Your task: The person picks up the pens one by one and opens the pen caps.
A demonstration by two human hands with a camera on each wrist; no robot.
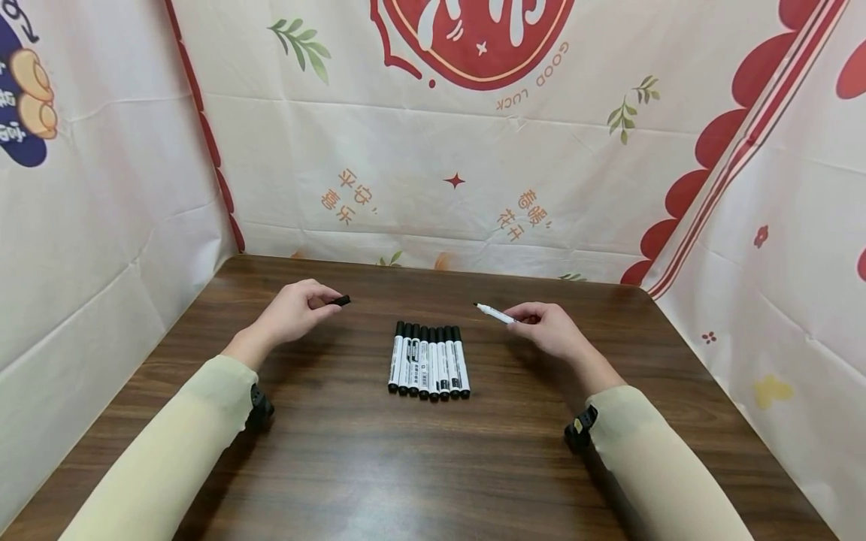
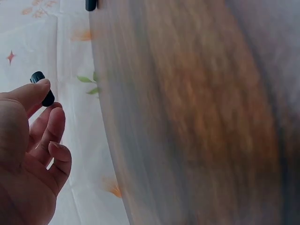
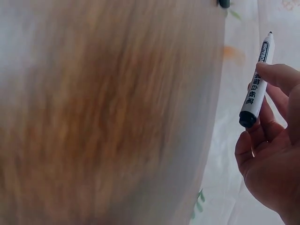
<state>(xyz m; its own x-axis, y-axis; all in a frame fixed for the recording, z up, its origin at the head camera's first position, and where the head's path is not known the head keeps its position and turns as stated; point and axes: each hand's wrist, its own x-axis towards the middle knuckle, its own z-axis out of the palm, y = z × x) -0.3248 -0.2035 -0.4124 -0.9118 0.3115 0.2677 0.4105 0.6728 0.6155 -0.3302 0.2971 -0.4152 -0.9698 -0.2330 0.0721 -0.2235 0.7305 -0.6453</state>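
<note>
My left hand (image 1: 296,309) pinches a black marker cap (image 2: 48,97) between thumb and fingers, over the left part of the table. In the right hand (image 1: 551,327) is an uncapped whiteboard marker (image 3: 255,91), white with a black end and dark lettering. Its bare tip points up in the right wrist view, and to the left in the head view. Between the hands, several capped markers (image 1: 433,364) lie side by side in a row on the table, black caps toward the far side. Both hands are apart from this row.
The brown wood-grain table (image 1: 379,466) ends at a white printed cloth (image 1: 419,150) hanging behind it and along both sides. A black device (image 1: 260,408) is strapped to the left wrist, another device (image 1: 580,430) to the right.
</note>
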